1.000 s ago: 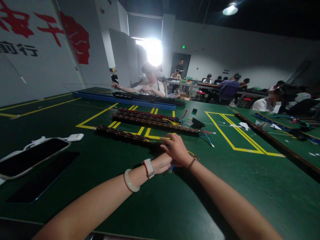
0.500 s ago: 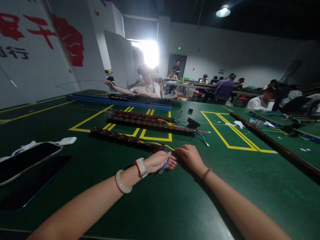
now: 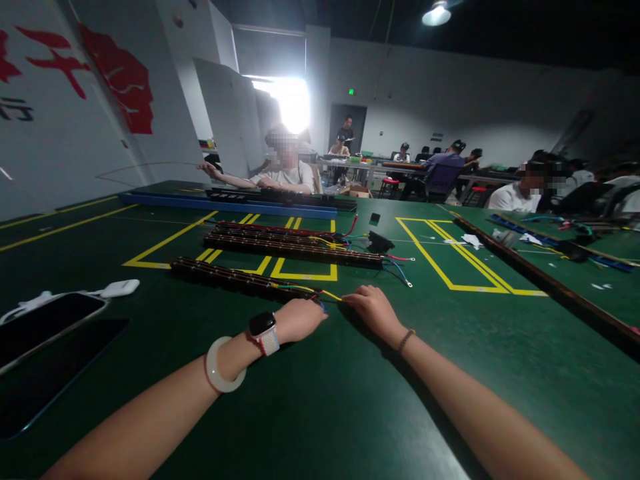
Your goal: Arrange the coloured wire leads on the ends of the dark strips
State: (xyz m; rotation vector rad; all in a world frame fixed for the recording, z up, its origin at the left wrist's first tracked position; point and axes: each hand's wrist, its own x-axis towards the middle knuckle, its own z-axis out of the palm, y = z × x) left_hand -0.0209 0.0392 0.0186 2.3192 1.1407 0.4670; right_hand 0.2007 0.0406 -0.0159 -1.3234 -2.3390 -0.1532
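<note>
Nearest to me on the green table lies a long dark bar (image 3: 235,273) with metallic strips along its top and coloured wires at its right end. My right hand (image 3: 373,310) is closed in a pinch on the tip of the yellow wire (image 3: 331,295), which runs out from that end. My left hand (image 3: 301,320), back upward, is closed just left of it, beside the bar's end. A short piece of blue wire (image 3: 323,307) shows at its fingertips; the rest is hidden under the hand.
Several similar bars (image 3: 295,248) with wires lie just behind. At left are a phone (image 3: 55,320), a dark flat panel (image 3: 65,373) and a white case (image 3: 120,288). A long brown bar (image 3: 540,280) crosses the right side. Across the table a person (image 3: 287,167) sits behind a blue rail (image 3: 225,205).
My left hand has turned from palm-up with open fingers to back-up and closed, bringing the watch face into view. The right hand keeps its pinch on the yellow wire. The view has shifted slightly.
</note>
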